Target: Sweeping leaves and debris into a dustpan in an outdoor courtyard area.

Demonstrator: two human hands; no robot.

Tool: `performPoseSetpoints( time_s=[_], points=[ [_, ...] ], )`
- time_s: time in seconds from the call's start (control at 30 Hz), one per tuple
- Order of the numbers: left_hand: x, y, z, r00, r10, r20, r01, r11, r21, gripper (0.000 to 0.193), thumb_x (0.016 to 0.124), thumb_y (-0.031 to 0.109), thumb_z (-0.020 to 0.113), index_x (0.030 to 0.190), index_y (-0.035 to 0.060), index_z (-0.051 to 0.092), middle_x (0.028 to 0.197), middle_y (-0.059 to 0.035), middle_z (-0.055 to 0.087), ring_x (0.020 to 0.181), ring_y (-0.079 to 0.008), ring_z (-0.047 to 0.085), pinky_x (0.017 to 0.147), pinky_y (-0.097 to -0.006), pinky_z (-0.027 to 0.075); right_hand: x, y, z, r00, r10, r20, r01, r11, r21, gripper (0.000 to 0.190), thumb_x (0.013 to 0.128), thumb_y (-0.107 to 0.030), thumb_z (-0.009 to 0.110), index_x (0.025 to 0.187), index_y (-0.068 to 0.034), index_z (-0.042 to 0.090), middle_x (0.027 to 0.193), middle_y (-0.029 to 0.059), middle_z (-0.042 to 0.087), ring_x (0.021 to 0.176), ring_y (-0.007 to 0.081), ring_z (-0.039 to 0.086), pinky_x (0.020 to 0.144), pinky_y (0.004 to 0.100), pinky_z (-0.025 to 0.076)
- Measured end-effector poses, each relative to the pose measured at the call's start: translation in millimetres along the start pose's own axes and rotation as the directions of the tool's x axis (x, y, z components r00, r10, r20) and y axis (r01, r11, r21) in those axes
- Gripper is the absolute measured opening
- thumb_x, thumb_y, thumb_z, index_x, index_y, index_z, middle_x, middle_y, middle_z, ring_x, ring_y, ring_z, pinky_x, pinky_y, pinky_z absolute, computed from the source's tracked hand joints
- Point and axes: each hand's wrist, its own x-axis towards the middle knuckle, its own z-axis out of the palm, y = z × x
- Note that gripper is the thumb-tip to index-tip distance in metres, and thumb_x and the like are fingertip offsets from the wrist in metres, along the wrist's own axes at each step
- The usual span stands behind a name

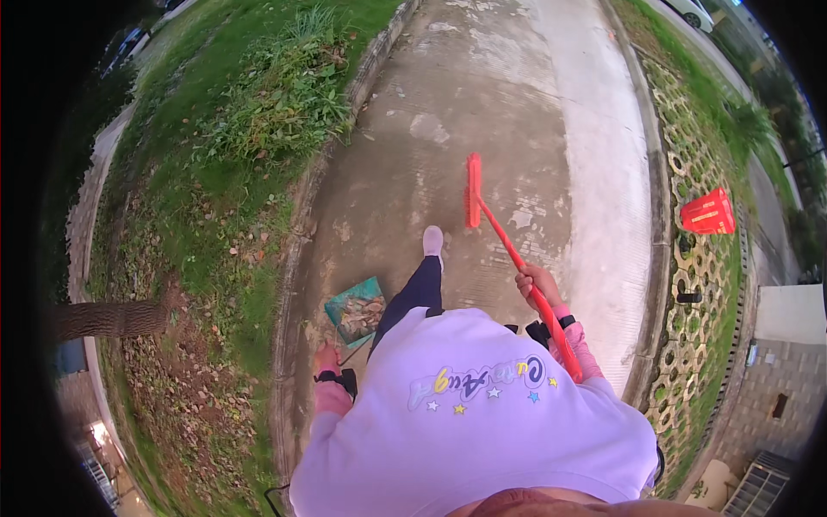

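My right hand (538,284) grips the red handle of a push broom (473,190). Its long red head, bristles facing left, is ahead of my foot over the concrete path. Low on the left, my left hand (327,357) is closed around what looks like the thin dark handle of a green dustpan (373,287); the grip itself is partly hidden. Dry leaves (360,315) fill the dustpan, which is beside my leg near the left curb.
A stone curb (300,239) borders the path on the left, with grass, a heap of cut weeds (278,103) and a tree trunk (116,319) beyond. Past the right curb (658,239), a red bucket (709,213) stands on perforated grass pavers (672,362).
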Motion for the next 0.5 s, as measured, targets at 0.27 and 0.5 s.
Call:
performPoseSetpoints(
  time_s=[0.27,0.5],
  points=[
    [69,132,119,0.996,-0.012,0.085,0.022,0.994,-0.111,0.017,0.081,0.022,0.041,0.074,0.0074,0.045,0.048,-0.0030,0.042,0.032,-0.0104,0.035,0.028,-0.0245,0.027,109,-110,32,0.973,0.140,0.182,-0.198,0.914,0.355,0.014,0.079,-0.013,0.038,0.070,-0.003,0.037,0.058,0.0004,0.041,0.042,0.0025,0.042,0.034,0.0121,0.037],
    [95,256,218,0.971,0.007,0.238,0.004,0.999,-0.045,0.010,0.079,0.015,0.042,0.072,0.0074,0.046,0.048,-0.0030,0.042,0.034,-0.0118,0.037,0.029,-0.0271,0.029,157,-214,52,0.995,0.082,0.053,-0.097,0.877,0.470,0.011,0.078,-0.010,0.038,0.072,0.000,0.037,0.055,0.0012,0.040,0.042,0.0040,0.041,0.035,0.0131,0.039]
  ],
)
